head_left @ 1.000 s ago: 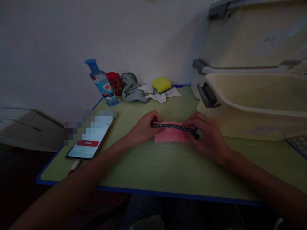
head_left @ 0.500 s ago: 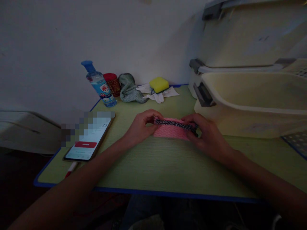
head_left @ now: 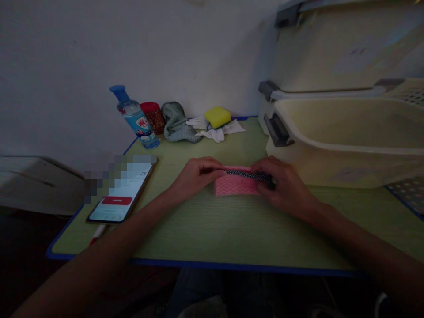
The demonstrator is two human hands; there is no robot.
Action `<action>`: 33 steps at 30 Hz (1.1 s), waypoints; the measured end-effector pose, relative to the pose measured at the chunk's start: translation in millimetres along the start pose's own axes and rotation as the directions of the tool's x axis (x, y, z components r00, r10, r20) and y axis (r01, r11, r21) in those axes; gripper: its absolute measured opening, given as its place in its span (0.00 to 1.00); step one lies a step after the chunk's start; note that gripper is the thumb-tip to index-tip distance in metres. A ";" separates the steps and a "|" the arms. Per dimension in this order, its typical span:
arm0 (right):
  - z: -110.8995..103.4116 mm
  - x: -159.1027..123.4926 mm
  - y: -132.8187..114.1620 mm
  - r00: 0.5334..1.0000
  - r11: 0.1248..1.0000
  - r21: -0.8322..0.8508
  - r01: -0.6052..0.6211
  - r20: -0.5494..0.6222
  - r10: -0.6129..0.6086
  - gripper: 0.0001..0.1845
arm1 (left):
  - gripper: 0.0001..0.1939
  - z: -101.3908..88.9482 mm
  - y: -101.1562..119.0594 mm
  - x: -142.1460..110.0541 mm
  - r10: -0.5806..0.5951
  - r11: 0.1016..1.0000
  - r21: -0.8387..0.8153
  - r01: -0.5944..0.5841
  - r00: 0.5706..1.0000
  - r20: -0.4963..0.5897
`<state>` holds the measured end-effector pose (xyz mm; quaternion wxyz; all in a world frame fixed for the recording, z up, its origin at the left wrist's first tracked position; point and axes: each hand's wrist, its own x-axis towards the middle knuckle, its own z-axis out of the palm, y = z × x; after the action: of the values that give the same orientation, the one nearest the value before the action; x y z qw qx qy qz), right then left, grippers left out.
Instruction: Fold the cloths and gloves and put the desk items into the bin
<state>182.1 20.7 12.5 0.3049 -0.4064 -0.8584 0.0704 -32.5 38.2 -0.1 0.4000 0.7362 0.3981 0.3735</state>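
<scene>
A folded pink textured cloth (head_left: 235,185) is held up just over the green table, with a black-and-white braided band (head_left: 243,175) running along its upper part. My left hand (head_left: 198,179) pinches the left end of the band and cloth between thumb and fingers. At the right end, my right hand (head_left: 281,181) grips both, its fingers curled over the band's bunched end. I cannot tell whether the band is sewn to the cloth or lies loose on it.
Left of my forearm lie a lit phone (head_left: 124,194) and a red-and-white pen (head_left: 97,234). Behind stand a blue-capped bottle (head_left: 141,126), a red container (head_left: 153,115), a grey cloth (head_left: 179,126), white gloves (head_left: 217,134) and a yellow sponge (head_left: 217,116). A cream bin (head_left: 298,170) stands at right.
My left hand has slid slightly right along the band, closing its fingers flatter. The cloth's front face hangs a little lower. My right hand keeps its grip.
</scene>
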 end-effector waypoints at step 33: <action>-1.9 0.5 -3.7 0.988 0.976 0.154 -0.155 -0.001 0.156 0.04 | 0.07 -1.9 3.4 -0.8 -0.087 0.993 -0.088 0.082 0.995 -0.050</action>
<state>180.5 18.4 15.6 0.3343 -0.4481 -0.8141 0.1573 -33.5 36.9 3.4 0.4360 0.6906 0.4231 0.3924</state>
